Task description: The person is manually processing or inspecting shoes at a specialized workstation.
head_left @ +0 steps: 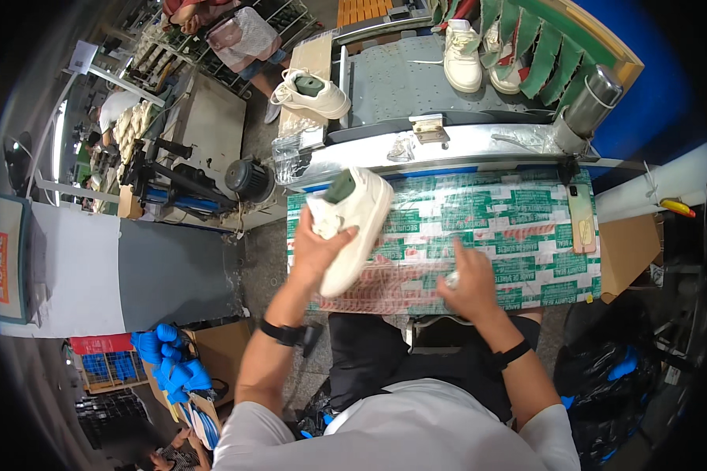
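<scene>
A cream-white sneaker (367, 224) with green stuffing at its opening is tilted over the near worktop, toe toward me. My left hand (313, 253) is closed around its laced upper. To the right, my right hand (473, 289) hovers over or rests on the worktop, apart from the sneaker. Its index finger points forward while the other fingers curl in. A small whitish bit shows at those curled fingers, too small to name. Beneath both hands lies the worktop (518, 271), covered in green, white and red printed tape.
Beyond the worktop runs a dark conveyor belt (401, 78). Another cream sneaker (310, 94) sits at its left edge, and an upright one (463, 59) stands near green flaps (542, 71). A steel flask (593, 98) and a phone (581, 220) are at the right. A motor (247, 179) stands left.
</scene>
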The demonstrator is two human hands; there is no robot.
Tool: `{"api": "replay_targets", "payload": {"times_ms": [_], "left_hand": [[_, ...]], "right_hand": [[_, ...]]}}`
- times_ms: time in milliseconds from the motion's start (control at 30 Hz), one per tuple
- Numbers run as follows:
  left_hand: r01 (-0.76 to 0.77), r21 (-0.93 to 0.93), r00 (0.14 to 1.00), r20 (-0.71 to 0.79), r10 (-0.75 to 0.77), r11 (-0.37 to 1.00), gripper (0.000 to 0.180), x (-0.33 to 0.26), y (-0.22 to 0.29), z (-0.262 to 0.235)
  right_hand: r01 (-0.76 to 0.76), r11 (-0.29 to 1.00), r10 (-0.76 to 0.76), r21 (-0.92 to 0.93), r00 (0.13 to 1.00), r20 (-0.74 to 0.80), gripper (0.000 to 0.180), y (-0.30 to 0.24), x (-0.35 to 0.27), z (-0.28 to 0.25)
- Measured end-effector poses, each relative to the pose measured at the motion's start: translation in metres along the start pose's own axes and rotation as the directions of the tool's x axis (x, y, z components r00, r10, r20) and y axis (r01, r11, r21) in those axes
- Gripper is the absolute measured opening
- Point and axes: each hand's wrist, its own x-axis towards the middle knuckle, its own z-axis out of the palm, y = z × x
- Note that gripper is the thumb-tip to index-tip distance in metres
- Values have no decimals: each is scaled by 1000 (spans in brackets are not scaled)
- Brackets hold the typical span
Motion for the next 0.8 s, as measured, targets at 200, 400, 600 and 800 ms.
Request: {"api": "replay_targets", "payload": {"times_ms": [200, 400, 600, 800], "left_hand": [[-445, 243, 866, 362, 345, 862, 96, 155, 87, -73], [-491, 284, 852, 354, 386, 824, 111, 300, 57, -85], [-439, 415, 898, 197, 393, 796, 88, 287, 56, -79], [-287, 940, 597, 23, 802, 186, 105, 261, 70, -29]], "right_hand": [[101, 952, -134, -289, 986, -96, 69, 49, -7, -10], [75, 970, -99, -229, 990, -96, 57, 49, -1, -9], [68, 968, -94, -240, 991, -95, 47, 48, 2, -12], [67, 979, -86, -190, 992, -96, 46, 53, 3, -9]]}}
